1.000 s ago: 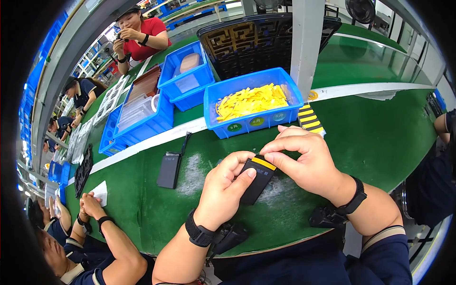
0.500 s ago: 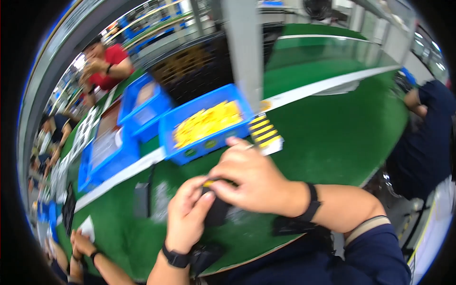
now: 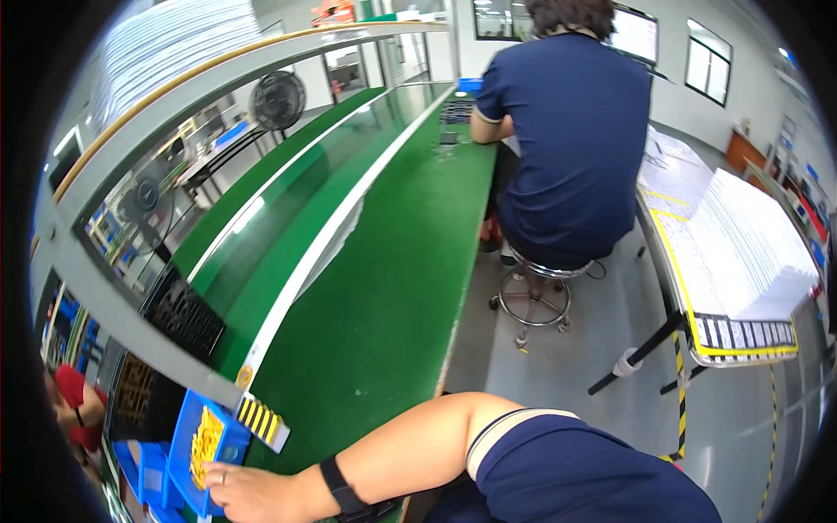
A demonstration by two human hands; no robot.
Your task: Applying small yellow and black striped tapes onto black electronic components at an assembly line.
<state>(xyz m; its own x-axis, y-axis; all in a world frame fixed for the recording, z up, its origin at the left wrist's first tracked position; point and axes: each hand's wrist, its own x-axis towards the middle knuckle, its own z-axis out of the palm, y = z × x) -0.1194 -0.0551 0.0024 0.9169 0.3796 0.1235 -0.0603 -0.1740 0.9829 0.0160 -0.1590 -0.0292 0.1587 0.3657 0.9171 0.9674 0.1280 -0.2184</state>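
Note:
At the lower left, my right hand [image 3: 260, 494] reaches to the blue bin [image 3: 181, 440], its fingertips at the near rim by the yellow pieces. The fingers that show are stretched forward and apart, and nothing shows in them; the lower part of the hand is cut off by the picture's edge. Many small yellow pieces [image 3: 207, 440] lie heaped in this bin, too small to name. Past its right side stands a small block with yellow and black stripes [image 3: 260, 420]. My left hand is out of view.
A green workbench [image 3: 375, 288] runs away from me, with a white strip [image 3: 305, 257] along it. A grey metal post [image 3: 131, 301] rises at the left. Ahead, a person in dark blue [image 3: 571, 139] sits on a wheeled stool [image 3: 534, 296]. A paper-stacked table [image 3: 697, 336] stands right.
My view has swung to the right. My right hand has left the dark object that both hands held and moved to the bin of yellow pieces. My left hand has gone out of view.

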